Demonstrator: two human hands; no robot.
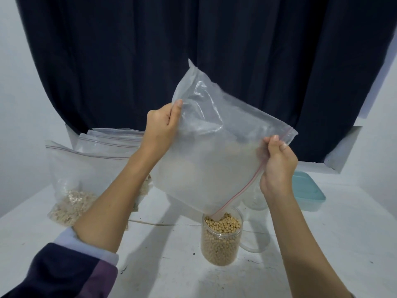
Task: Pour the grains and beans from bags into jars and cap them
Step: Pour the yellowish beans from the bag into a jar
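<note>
**Bag tipped over the bean jar**

Starting at nine o'clock on the white table (322, 244), we see a grain bag (71, 186) standing with pale grain pooled in its bottom, and a second bag (107, 139) leaning just behind it.

Our left hand (161, 127) is raised toward eleven o'clock of the jar, thumb and fingers pinching the edge of the bag (214, 151). The bag hangs tilted, its closed bottom corner up toward twelve o'clock and its red-striped mouth slanting down. It looks empty.

At six o'clock below it stands the jar (221, 239), uncapped and filled nearly to the rim with beans (222, 224); the lowest corner of the bag's mouth dips into the jar and touches them.

Our right hand (277, 164) grasps the zip edge at two o'clock of the jar. Behind that wrist stands another clear jar (256, 198), and at three o'clock a teal-lidded box (309, 190).
</note>
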